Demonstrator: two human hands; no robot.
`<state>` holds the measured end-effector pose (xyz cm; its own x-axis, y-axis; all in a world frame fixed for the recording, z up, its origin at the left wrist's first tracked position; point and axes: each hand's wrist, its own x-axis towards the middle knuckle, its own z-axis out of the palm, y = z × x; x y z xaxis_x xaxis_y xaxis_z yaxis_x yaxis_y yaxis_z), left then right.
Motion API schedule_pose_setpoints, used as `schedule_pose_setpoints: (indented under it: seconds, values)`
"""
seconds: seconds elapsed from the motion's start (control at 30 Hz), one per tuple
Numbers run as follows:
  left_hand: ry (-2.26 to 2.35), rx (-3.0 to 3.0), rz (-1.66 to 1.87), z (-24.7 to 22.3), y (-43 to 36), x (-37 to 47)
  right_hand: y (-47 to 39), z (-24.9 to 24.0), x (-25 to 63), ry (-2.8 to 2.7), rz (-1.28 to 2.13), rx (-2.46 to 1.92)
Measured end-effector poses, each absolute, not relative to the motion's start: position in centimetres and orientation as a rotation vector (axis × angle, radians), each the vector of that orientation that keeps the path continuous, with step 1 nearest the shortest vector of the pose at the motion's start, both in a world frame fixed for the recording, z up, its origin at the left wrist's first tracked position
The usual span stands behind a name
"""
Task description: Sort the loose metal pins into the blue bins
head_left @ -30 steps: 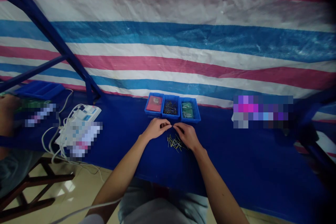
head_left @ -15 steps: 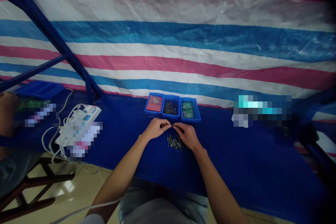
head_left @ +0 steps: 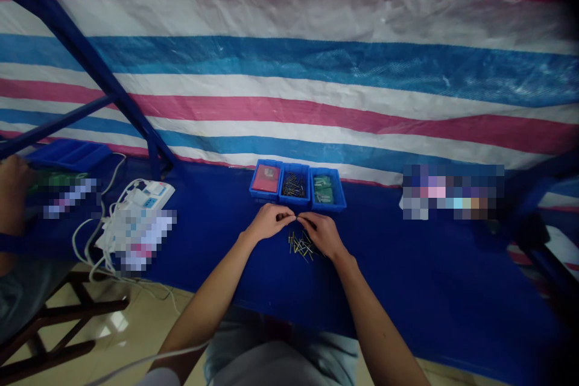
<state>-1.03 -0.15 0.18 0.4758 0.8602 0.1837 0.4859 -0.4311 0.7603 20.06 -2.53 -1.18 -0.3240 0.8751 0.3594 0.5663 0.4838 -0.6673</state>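
My left hand [head_left: 270, 221] and my right hand [head_left: 322, 232] meet fingertip to fingertip just in front of the small blue bins. Both are closed in a pinch, and whatever lies between the fingertips is too small to make out. Below them a loose pile of thin metal pins or screws [head_left: 300, 245], brassy and dark, lies on the blue table [head_left: 280, 280]. The middle bin [head_left: 295, 199] holds more such thin metal pieces [head_left: 294, 184]. In the left bin [head_left: 263, 195] is a red flat item [head_left: 266, 178]; the right bin [head_left: 337, 205] holds green-and-white pieces [head_left: 323, 189].
To the left lie a white power strip [head_left: 156, 194] with tangled cables and a blurred paper. Farther left, another person's hand [head_left: 13, 184] works near a blue divided tray [head_left: 72, 154]. A blue metal frame [head_left: 90, 60] rises there. A pixelated object [head_left: 452, 190] stands at the right.
My hands stay almost in place, fingertips together, with only a slight shift of the fingers. The other person's hand at the left has moved a little. The pixelated object's colours differ.
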Motion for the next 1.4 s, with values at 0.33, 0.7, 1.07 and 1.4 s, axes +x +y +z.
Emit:
schedule_pose_setpoints:
  seconds: [0.33, 0.7, 1.07, 1.4]
  values:
    - [1.101, 2.076, 0.765, 0.2, -0.1, -1.0, -2.8, -0.2, 20.2, -2.089, 0.570, -1.252]
    - [1.097, 2.048, 0.791, 0.3, -0.1, -0.8, -2.9, -0.2, 20.2, -2.067, 0.591, -1.281]
    - [1.096, 2.046, 0.795, 0.5, -0.1, -0.9, -2.7, -0.3, 20.2, -2.014, 0.553, -1.213]
    - [1.104, 2.039, 0.800, 0.7, -0.2, -0.9, -2.6, -0.6, 20.1, -1.967, 0.529, -1.211]
